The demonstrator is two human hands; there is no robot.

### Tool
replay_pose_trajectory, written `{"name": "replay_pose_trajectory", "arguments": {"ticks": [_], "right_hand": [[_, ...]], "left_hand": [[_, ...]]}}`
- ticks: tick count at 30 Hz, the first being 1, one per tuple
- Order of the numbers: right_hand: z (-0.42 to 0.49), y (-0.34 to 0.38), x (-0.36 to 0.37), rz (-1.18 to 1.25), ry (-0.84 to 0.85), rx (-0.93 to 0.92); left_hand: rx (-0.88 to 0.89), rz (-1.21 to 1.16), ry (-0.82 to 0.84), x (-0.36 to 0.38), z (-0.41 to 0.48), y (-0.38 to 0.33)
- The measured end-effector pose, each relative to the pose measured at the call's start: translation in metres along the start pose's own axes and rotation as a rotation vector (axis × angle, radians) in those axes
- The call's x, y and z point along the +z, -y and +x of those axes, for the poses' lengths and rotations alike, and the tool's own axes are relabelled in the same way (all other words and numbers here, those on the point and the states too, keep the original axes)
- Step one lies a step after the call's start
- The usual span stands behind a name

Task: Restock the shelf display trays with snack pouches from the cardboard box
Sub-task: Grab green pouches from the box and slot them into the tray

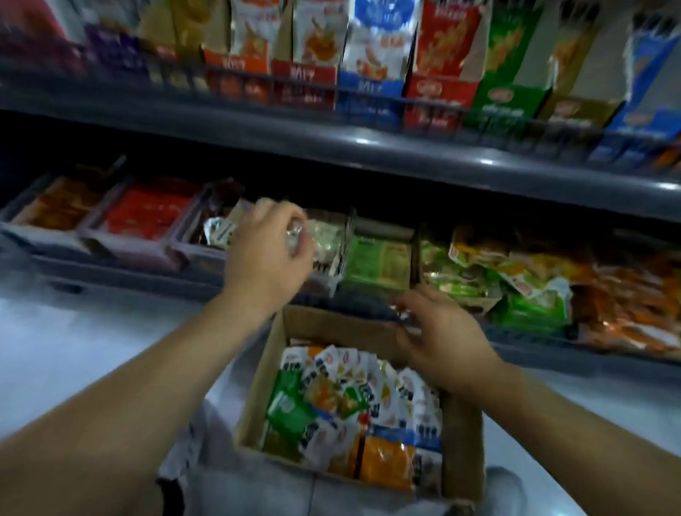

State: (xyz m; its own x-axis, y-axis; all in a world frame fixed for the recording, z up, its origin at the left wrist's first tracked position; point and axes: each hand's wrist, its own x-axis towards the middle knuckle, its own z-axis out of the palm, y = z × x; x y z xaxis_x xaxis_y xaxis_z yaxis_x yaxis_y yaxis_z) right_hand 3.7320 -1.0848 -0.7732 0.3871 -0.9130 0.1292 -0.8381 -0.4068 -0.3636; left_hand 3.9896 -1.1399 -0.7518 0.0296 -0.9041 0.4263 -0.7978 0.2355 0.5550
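The cardboard box (326,325) was full of snack pouches (355,410). Beyond its far edge the left hand (267,249) gripped a silvery pouch (297,231) over the display trays (195,253). The right hand (441,337) hung at that edge, fingers (412,302) curled (blur hid whether they held anything).

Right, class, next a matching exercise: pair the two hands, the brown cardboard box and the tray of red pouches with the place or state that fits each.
Column one:
1 left hand
2 right hand
3 brown cardboard box
4 tray of red snack pouches

Column two:
A over the box's far rim
B second from the left in its row
C raised, gripping a silvery pouch
D nearest the camera, full of mixed pouches

Pairs: 1-C; 2-A; 3-D; 4-B
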Motion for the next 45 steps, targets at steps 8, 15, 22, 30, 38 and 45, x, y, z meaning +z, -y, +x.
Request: {"name": "replay_pose_trajectory", "arguments": {"ticks": [8, 15, 22, 30, 38, 45], "right_hand": [[-0.045, -0.051, 0.143, 0.107, 0.483, 0.362], [-0.039, -0.052, 0.209, 0.056, 0.401, 0.099], [-0.051, -0.056, 0.238, 0.15, 0.391, 0.082], [-0.053, -0.07, 0.234, 0.11, 0.267, 0.817], [-0.042, -0.067, 0.195, 0.467, 0.053, 0.908], [-0.015, -0.031, 0.116, 0.487, -0.018, 0.459]], "left_hand": [[-0.606, -0.026, 0.546, 0.069, -0.118, 0.108], [-0.741, -0.266, 0.464, 0.098, -0.141, 0.113], [-0.766, -0.239, 0.411, 0.107, -0.145, 0.122], [-0.737, -0.221, 0.402, 0.107, -0.147, 0.124], [-0.715, -0.226, 0.387, 0.108, -0.149, 0.128], [-0.581, -0.201, 0.4, 0.085, -0.137, 0.106]]}}
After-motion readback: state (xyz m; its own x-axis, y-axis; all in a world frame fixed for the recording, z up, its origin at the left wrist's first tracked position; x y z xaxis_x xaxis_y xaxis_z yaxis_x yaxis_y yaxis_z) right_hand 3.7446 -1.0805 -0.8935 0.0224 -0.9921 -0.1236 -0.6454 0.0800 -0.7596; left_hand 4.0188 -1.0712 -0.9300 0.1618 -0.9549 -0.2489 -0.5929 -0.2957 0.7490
